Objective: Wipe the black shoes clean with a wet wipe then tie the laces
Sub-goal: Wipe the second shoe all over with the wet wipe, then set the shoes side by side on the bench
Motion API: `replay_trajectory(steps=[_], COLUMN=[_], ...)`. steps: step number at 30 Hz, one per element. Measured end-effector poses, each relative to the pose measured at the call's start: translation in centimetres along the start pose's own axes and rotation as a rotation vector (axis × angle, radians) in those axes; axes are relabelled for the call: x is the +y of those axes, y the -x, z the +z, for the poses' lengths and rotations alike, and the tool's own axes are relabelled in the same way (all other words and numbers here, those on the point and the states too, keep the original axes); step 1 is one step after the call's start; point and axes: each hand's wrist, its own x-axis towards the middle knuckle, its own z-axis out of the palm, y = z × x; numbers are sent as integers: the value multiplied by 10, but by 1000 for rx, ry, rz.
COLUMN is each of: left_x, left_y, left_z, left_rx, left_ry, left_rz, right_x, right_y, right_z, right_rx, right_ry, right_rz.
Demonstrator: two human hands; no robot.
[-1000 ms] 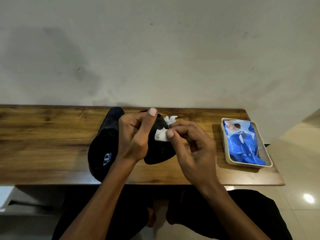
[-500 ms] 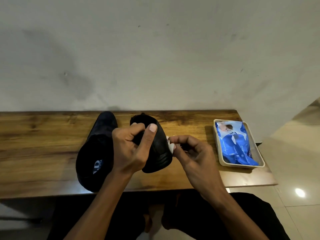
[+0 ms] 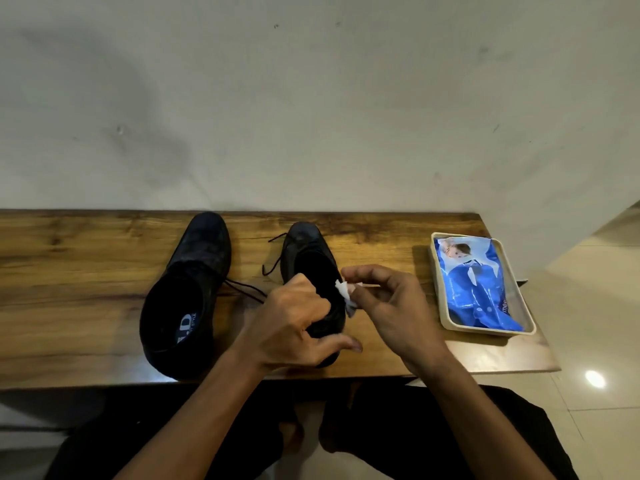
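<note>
Our left hand (image 3: 294,327) grips the heel of the right-side black leather shoe (image 3: 311,271); just right of that grip, our right hand (image 3: 388,306) pinches the crumpled white wet wipe (image 3: 344,296) against its side. Beyond, loose black laces (image 3: 273,258) show that tying remains.

Single head cam, wide-angle, looks fwd & down from just above the person's lap at the counter (image 3: 86,289) edge, close in, wall (image 3: 311,98) straight ahead behind it
</note>
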Motion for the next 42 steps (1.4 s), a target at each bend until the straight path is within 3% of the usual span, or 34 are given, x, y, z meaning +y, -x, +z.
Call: replay_trajectory(steps=[7, 16, 20, 23, 27, 32, 42], left_x=[-13, -31, -24, -11, -17, -41, -45], left_y=[24, 49, 49, 52, 62, 82, 77], left_z=[4, 0, -13, -42, -92, -120, -110], left_rx=[-79, -222, -227, -63, 232, 84, 73], left_ry=[-154, -367, -341, -313, -409, -319, -266], left_rz=[55, 6, -84, -304, -820, -1353, -1350], right_x=[7, 7, 3, 3, 3, 0, -1], right_y=[-3, -10, -11, -13, -13, -18, -18], right_z=[11, 44, 52, 54, 57, 54, 54], right_rx=[-47, -62, -20, -1, 38, 30, 49], right_ry=[404, 645, 653, 659, 643, 601, 643], right_rz=[-77, -168, -155, -108, -46, 64, 44])
